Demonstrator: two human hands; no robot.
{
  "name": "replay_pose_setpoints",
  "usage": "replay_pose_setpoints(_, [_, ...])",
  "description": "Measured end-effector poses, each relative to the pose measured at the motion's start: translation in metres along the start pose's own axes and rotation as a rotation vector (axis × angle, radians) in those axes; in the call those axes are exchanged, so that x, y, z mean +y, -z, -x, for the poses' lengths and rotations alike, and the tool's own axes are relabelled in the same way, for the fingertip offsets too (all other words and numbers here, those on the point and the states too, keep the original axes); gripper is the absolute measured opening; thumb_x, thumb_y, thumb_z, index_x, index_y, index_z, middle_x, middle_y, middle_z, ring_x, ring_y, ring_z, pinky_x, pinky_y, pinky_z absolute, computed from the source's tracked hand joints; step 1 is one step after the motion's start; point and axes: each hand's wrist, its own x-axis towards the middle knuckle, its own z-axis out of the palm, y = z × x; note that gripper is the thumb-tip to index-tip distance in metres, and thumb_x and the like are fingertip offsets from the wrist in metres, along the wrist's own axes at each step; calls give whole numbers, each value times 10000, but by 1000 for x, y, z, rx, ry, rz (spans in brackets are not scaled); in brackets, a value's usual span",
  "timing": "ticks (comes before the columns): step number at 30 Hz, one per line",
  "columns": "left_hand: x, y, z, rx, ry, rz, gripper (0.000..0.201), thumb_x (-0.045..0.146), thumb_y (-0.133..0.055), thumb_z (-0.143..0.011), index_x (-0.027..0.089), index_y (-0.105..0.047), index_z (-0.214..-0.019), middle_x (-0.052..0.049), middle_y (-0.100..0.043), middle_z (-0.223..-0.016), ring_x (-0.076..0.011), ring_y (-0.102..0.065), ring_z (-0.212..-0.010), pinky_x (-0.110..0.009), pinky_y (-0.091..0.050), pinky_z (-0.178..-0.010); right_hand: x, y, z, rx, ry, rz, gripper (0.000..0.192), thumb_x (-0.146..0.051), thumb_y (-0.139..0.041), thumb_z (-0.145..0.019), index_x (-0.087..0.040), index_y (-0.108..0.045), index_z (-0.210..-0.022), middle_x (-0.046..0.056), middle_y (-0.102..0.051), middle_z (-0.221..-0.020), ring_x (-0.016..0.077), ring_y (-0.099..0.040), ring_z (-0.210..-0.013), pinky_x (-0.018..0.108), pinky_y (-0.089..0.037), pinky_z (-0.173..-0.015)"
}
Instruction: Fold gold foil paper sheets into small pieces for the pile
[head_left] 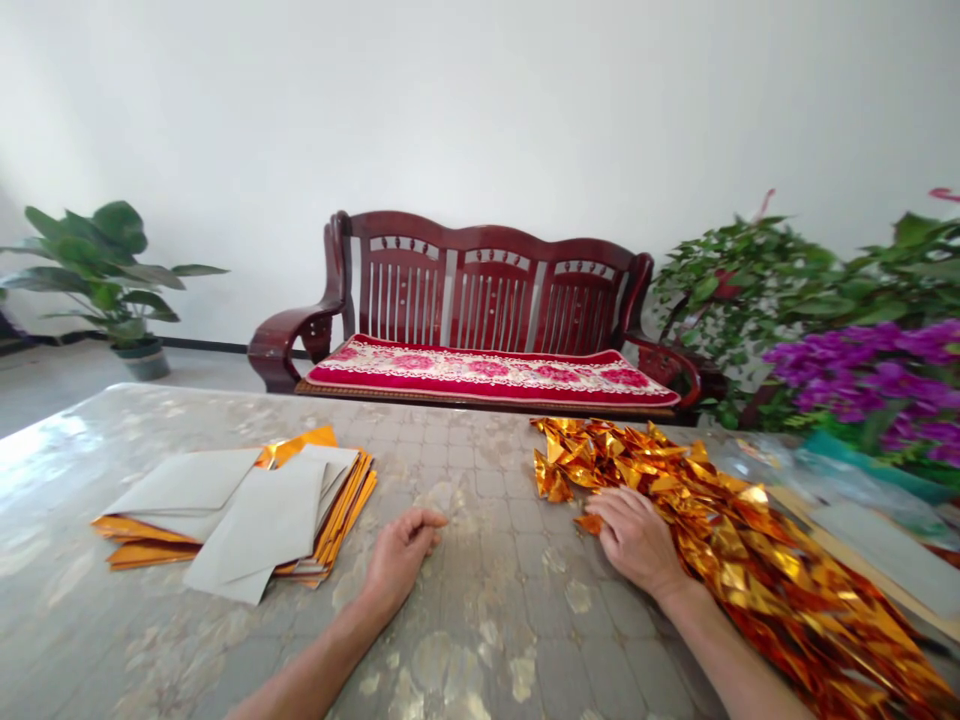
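- Your landmark is the foil heap (720, 530), made of many folded, shiny orange-gold pieces; it lies on the right part of the table (480, 620), and its long axis goes slantwise, from the far middle to the near right corner.
- The relation which matters most, in my judgement, is this: one small foil piece (589, 524) lies just off the left edge of the foil heap, directly at the fingertips of your right hand (634, 535); your right hand is the nearer one, your left hand (401, 555) is well apart from it.
- Your right hand is palm down beside the left edge of the foil heap, with its fingers lowered and a little bent; the fingertips seem to touch the small piece, but I cannot tell if they grasp it or have released it, because the fingers cover part of it.
- Your left hand is well to the left of the foil heap, at the table top; its fingers are loosely curled, not clenched, and no thing is visible in it.
- Farther left from the foil heap, beyond your left hand, are two overlapping stacks: the left stack (180, 480) and the right stack (277, 520); both show grey backs and orange edges, and the right stack is nearer to your left hand.
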Motion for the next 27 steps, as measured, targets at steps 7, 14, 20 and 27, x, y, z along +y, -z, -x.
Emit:
replay_pose_setpoints(7, [-5, 0, -4, -25, 4, -82, 265, 215, -469, -785, 191, -701, -911, 12, -673, -700, -148, -606, -658, -233, -468, -654, -38, -3, -48, 8, -83, 76, 316, -148, -498, -901, -216, -709, -1125, 52, -681, -1210, 243, -524, -1200, 408, -349, -1093])
replay_pose_setpoints(14, [-3, 0, 0, -25, -27, -61, 260, 161, -455, -796, 182, -695, -895, 24, -649, -679, -129, -586, -633, -220, -452, -627, -45, -35, -79, -166, -71, 178, 334, -273, -618, -872, -205, -694, -1190, 107, -596, -1362, 308, -408, -1340, 508, -221, -1156])
replay_pose_setpoints(20, [1, -1, 2, -17, -52, -111, 283, 106, -451, -808, 196, -706, -890, 34, -648, -686, -115, -596, -631, -207, -451, -610, -31, -27, -65, -84, -144, 193, 230, -168, -571, -834, -208, -767, -948, 102, -670, -1233, 315, -470, -1275, 514, -274, -1122])
replay_pose_setpoints(27, [14, 1, 14, 48, -350, -139, 294, 75, -471, -822, 213, -726, -872, 22, -689, -774, -113, -639, -724, -213, -480, -712, -103, -39, -76, -27, -39, -83, 275, -166, -506, -878, -235, -764, -945, 63, -695, -1179, 286, -524, -1218, 458, -408, -1050])
